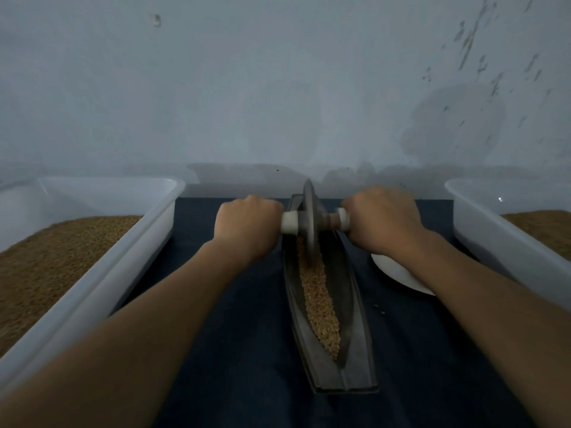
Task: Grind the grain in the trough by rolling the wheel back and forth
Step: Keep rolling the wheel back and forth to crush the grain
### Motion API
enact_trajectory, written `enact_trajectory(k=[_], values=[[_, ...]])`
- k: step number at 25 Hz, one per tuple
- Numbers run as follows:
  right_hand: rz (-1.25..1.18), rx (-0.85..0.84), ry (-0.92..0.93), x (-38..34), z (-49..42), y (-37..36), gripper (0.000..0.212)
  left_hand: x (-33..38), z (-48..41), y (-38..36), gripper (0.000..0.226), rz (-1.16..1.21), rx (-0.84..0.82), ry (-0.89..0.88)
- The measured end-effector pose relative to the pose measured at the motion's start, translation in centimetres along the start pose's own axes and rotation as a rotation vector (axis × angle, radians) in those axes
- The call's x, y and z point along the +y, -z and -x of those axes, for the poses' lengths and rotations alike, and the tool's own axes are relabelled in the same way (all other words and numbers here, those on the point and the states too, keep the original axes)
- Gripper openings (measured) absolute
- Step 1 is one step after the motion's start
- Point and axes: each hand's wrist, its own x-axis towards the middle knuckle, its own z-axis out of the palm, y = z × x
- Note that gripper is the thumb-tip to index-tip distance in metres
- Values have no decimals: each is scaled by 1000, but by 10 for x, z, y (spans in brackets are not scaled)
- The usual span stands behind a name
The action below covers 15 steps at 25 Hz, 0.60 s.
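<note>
A long, narrow grey metal trough (360,344) lies lengthwise on a dark blue cloth, running away from me. A strip of tan grain (319,299) fills its groove. A grey metal wheel (310,223) stands upright in the groove near the trough's far end, on an axle with white handle ends. My left hand (247,225) grips the left handle and my right hand (381,219) grips the right handle. Both fists hide most of the handles.
A white plastic bin (102,282) holding brown grain stands on the left, and a second one (500,239) on the right. A white bowl (398,274) sits under my right forearm. A pale wall rises close behind the trough.
</note>
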Motion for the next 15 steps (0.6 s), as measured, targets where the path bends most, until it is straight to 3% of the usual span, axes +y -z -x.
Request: enact_trajectory(k=[8, 11, 15], values=[[-7, -51, 29, 6, 95, 34, 32, 10, 81, 31, 27, -49, -41, -106], [-20, -70, -1, 3, 78, 23, 30, 9, 59, 21, 11, -47, 6, -97], [-68, -33, -71, 0, 19, -4, 19, 4, 3, 5, 9, -57, -1, -33]])
